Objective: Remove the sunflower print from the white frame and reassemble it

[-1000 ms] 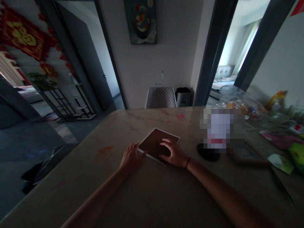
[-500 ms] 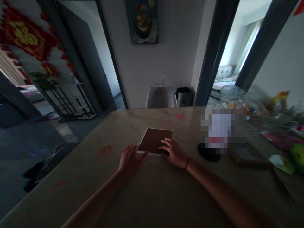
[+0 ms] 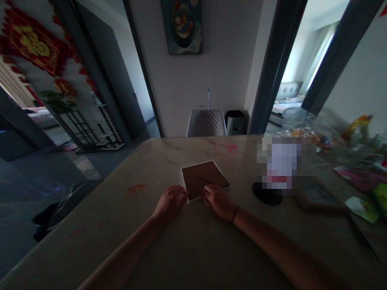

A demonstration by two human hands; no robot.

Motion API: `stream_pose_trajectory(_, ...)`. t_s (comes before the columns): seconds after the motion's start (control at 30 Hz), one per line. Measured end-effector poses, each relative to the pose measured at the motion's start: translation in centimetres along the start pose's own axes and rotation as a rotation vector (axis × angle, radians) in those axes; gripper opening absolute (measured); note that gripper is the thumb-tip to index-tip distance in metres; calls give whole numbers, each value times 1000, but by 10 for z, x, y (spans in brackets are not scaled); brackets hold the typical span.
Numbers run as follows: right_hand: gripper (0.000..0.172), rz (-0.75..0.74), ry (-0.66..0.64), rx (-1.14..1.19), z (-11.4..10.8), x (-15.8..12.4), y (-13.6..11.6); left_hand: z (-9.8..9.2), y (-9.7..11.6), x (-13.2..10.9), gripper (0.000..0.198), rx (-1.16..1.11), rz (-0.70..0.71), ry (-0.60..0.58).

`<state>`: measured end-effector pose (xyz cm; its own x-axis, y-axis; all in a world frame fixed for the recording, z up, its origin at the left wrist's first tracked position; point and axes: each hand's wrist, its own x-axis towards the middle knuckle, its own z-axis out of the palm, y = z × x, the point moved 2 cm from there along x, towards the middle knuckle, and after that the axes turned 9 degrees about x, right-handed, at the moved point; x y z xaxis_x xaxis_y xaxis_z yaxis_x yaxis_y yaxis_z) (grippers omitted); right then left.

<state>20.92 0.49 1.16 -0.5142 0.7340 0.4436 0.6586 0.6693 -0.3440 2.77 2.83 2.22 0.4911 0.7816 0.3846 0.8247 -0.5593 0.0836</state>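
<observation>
A flat brown board [image 3: 193, 183] with thin white edges lies at an angle on the table [image 3: 169, 249]. A thin dark line crosses its middle; I cannot tell whether it is a slit, a flap edge or a stick. My left hand [image 3: 171, 201] is closed, its fingertips at the board's near left corner. With fingers curled together, my right hand [image 3: 218, 202] grips at the near edge and covers part of the board. Its fingertips are hidden from view. A dark cord circles the right wrist.
Right of the board stands a black round base [image 3: 267, 195] under a blurred-out patch. Beyond it are a dark frame [image 3: 322, 203], a green and white packet [image 3: 361, 208], a thin dark stick [image 3: 364, 239] and clear plastic bags [image 3: 305, 125]. A grey quilted chair [image 3: 207, 123] stands behind the table.
The board has turned counterclockwise, and the dark line on it now shows. My right hand's spread fingers have curled in at the near edge; the left fingers have closed at the near left corner.
</observation>
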Motion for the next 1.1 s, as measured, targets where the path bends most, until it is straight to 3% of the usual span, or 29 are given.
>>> stream_pose_trajectory(0.13, 21, 23, -3, 33, 2, 1, 0, 5, -5, -1, 25, -4, -9, 16)
stream_pose_trajectory(0.33, 23, 41, -45, 134, 3, 1, 1, 16, -9, 1, 66, 31, -107, -96)
stream_pose_trajectory(0.43, 20, 69, -37, 146, 4, 2, 1, 17, -7, 2, 73, 28, -128, -121)
stream_pose_trajectory(0.6, 10, 34, 46, 198, -1, 3, 4, 20, -5, 0, 63, 10, -106, -125)
stream_pose_trajectory(0.7, 8, 73, 177, 149, -6, 2, 15, 21, -6, -2, 59, -8, -89, -116)
stream_pose_trajectory(0.73, 10, 121, 225, 120, -7, 1, 21, 22, -6, -2, 59, -13, -85, -117)
stream_pose_trajectory(0.8, 30, 242, 282, 81, -6, -1, 32, 21, -7, -2, 59, -20, -82, -124)
stream_pose_trajectory(0.9, 45, 359, 262, 51, -3, -2, 44, 20, -6, -1, 57, -14, -62, -157)
stream_pose_trajectory(0.97, 38, 378, 224, 28, -2, -2, 47, 17, -4, 0, 54, 15, -35, -154)
stream_pose_trajectory(1.1, 29, 395, 204, -41, -6, -3, 47, 10, 6, -1, 33, 68, 52, -14)
